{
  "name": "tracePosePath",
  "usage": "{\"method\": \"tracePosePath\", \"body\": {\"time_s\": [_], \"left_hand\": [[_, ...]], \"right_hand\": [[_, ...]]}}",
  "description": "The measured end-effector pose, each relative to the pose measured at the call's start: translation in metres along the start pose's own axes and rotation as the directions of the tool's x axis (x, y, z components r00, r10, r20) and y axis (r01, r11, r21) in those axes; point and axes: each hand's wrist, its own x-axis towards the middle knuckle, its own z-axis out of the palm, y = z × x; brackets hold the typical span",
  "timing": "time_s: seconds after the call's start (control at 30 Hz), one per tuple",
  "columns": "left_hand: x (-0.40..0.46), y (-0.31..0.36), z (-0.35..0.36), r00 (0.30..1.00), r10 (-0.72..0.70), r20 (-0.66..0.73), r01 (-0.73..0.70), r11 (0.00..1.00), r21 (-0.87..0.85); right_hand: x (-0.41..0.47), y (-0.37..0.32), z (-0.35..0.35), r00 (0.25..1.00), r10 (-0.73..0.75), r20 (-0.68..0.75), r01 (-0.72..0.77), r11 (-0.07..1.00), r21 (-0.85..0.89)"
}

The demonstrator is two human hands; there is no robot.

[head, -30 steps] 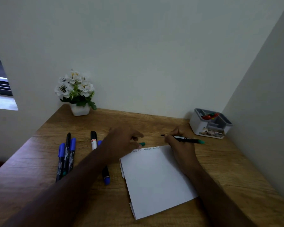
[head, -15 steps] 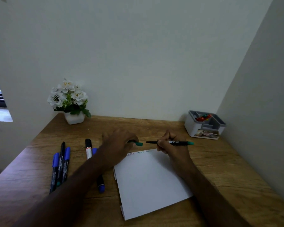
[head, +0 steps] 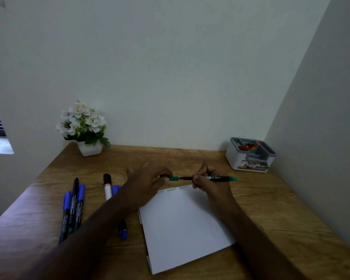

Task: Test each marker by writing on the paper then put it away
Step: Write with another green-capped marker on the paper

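Green is the colour in play: the right hand (head: 208, 181) pinches a black marker (head: 212, 178) with a green tail end, held level above the far edge of the paper (head: 182, 225). Its long axis runs nine to three, bare tip toward nine. Straight along that line, just off the tip, sits the green cap (head: 173, 178), pinched in the fingertips of the left hand (head: 149, 182). Cap and tip are close but not yet joined, so the recapping looks to turn on a short push along that same axis; the left hand, at nine o'clock of the tip, is the nearer one to close the gap.

Faint lettering shows along the paper's far edge, which suggests this marker has had its test.

Wood-grain bench (head: 271, 209) carries the rest: three thin markers (head: 73, 211) lie together at eight o'clock of the paper, two thicker ones (head: 107, 188) partly under the left forearm. A white organiser (head: 250, 156) stands at two o'clock by the side wall, with something red and green inside; probably where markers go. White flowers in a pot (head: 83, 126) sit at eleven o'clock against the pale back wall.
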Motion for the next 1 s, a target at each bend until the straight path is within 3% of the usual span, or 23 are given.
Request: {"method": "tracePosePath", "body": {"time_s": [0.17,0.37,0.63,0.83,1.0], "left_hand": [[0.0,0.009,0.002,0.997,0.065,0.03,-0.064,0.997,-0.043],[-0.001,0.009,0.004,0.986,0.164,0.03,-0.15,0.952,-0.268],[-0.003,0.019,0.002,0.976,0.199,-0.086,-0.215,0.934,-0.284],[-0.004,0.028,0.001,0.983,0.16,-0.093,-0.182,0.927,-0.327],[0.0,0.043,0.006,0.986,-0.021,-0.165,-0.066,0.864,-0.498]], "right_hand": [[-0.002,-0.003,0.004,0.997,0.011,0.077,-0.008,0.999,-0.046],[-0.001,-0.009,0.002,0.99,0.068,0.122,-0.06,0.996,-0.071],[0.001,-0.011,-0.001,0.979,0.092,0.18,-0.094,0.996,0.001],[0.0,-0.01,-0.005,0.983,0.074,0.17,-0.078,0.997,0.017],[0.0,-0.005,0.002,0.994,0.045,0.098,-0.048,0.998,0.027]]}}
